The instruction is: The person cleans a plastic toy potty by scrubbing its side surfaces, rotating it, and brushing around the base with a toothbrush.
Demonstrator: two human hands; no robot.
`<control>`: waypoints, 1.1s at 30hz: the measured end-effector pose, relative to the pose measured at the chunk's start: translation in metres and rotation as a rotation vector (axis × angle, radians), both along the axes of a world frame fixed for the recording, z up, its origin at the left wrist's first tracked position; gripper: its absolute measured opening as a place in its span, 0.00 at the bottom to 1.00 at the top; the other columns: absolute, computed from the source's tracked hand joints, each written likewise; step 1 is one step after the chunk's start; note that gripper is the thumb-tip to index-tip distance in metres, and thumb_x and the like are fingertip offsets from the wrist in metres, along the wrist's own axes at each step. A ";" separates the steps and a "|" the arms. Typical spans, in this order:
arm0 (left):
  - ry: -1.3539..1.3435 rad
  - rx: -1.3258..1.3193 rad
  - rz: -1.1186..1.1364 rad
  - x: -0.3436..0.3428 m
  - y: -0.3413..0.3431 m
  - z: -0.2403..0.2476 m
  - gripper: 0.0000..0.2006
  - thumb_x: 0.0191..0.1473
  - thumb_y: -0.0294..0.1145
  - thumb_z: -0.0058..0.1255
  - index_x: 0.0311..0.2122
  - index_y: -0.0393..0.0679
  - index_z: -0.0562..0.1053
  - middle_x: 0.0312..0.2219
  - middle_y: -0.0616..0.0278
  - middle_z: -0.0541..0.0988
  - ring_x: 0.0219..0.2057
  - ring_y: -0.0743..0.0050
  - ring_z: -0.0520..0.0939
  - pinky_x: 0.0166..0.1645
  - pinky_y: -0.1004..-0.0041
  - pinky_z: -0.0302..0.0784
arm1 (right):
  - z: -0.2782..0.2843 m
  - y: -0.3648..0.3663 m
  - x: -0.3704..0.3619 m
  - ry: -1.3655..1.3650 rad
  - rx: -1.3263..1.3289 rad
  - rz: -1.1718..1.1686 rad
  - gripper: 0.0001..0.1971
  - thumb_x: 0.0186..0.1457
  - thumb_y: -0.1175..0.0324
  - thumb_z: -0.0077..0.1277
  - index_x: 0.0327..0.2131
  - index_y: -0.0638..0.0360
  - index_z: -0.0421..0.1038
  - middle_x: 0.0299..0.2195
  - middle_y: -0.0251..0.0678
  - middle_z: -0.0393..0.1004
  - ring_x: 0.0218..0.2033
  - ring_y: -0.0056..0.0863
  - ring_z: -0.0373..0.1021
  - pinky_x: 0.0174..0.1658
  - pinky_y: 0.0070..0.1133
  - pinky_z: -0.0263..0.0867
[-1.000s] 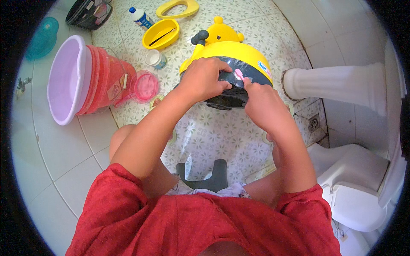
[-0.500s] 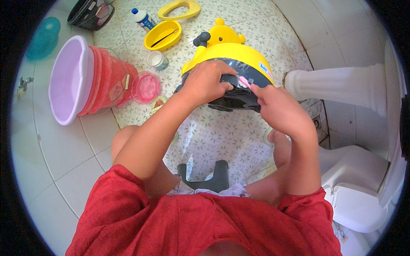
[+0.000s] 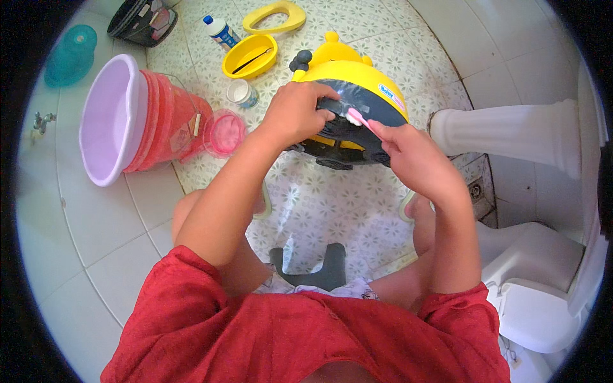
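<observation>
Tipped further back since half a second ago, the bear-headed, yellow-and-black plastic unit (image 3: 357,75) now bares yellow patches underneath! From my remote feed, it's right between both hands: left hand (image 3: 294,116) pinching its dark edge, right hand (image 3: 412,150) gripping a slim pink toothbrush (image 3: 363,120), white head against the unit. Beyond the left hand, I spot a small white-and-blue round jar (image 3: 241,93) and shallow yellow plastic bowl (image 3: 246,51).
</observation>
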State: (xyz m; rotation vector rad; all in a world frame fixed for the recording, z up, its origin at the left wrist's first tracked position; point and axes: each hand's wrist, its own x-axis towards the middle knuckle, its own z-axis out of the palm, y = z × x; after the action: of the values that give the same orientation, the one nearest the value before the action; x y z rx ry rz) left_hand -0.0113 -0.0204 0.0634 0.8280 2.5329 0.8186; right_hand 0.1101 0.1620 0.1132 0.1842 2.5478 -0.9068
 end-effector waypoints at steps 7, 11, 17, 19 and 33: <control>0.041 -0.014 -0.071 -0.009 -0.002 0.004 0.18 0.40 0.29 0.62 0.41 0.45 0.79 0.32 0.50 0.81 0.32 0.57 0.82 0.40 0.67 0.77 | -0.027 -0.008 -0.013 0.138 0.054 -0.127 0.24 0.48 0.79 0.43 0.53 0.60 0.67 0.34 0.53 0.74 0.37 0.49 0.73 0.42 0.39 0.67; -0.008 -0.008 -0.078 -0.011 -0.011 0.006 0.18 0.39 0.29 0.63 0.41 0.45 0.79 0.33 0.50 0.81 0.32 0.58 0.82 0.40 0.67 0.77 | -0.005 -0.007 -0.016 0.040 0.092 -0.023 0.25 0.49 0.78 0.43 0.54 0.55 0.67 0.34 0.52 0.74 0.36 0.48 0.73 0.42 0.37 0.67; 0.026 -0.024 -0.066 -0.010 -0.006 0.003 0.18 0.40 0.29 0.63 0.41 0.46 0.79 0.34 0.52 0.81 0.33 0.58 0.82 0.40 0.67 0.76 | -0.023 0.008 -0.015 0.056 -0.053 -0.096 0.20 0.57 0.76 0.45 0.53 0.46 0.69 0.26 0.49 0.72 0.27 0.29 0.68 0.36 0.25 0.66; 0.037 0.006 -0.075 -0.011 -0.007 0.003 0.17 0.40 0.31 0.63 0.40 0.47 0.79 0.32 0.52 0.81 0.33 0.56 0.82 0.41 0.66 0.76 | -0.030 0.001 -0.020 0.125 -0.032 -0.151 0.19 0.57 0.76 0.46 0.51 0.47 0.71 0.23 0.41 0.71 0.25 0.23 0.64 0.34 0.22 0.65; 0.051 0.013 -0.027 -0.011 -0.008 0.001 0.15 0.38 0.32 0.64 0.37 0.48 0.80 0.29 0.52 0.81 0.33 0.54 0.82 0.41 0.65 0.76 | -0.048 0.016 -0.035 0.078 -0.185 -0.075 0.18 0.55 0.74 0.47 0.47 0.43 0.75 0.31 0.48 0.77 0.28 0.38 0.72 0.35 0.27 0.67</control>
State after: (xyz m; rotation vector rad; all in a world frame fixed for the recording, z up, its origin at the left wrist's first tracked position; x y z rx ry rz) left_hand -0.0228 -0.0282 0.0643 0.8964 2.5570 0.8164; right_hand 0.0753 0.1779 0.0656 0.1934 2.5239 -1.1941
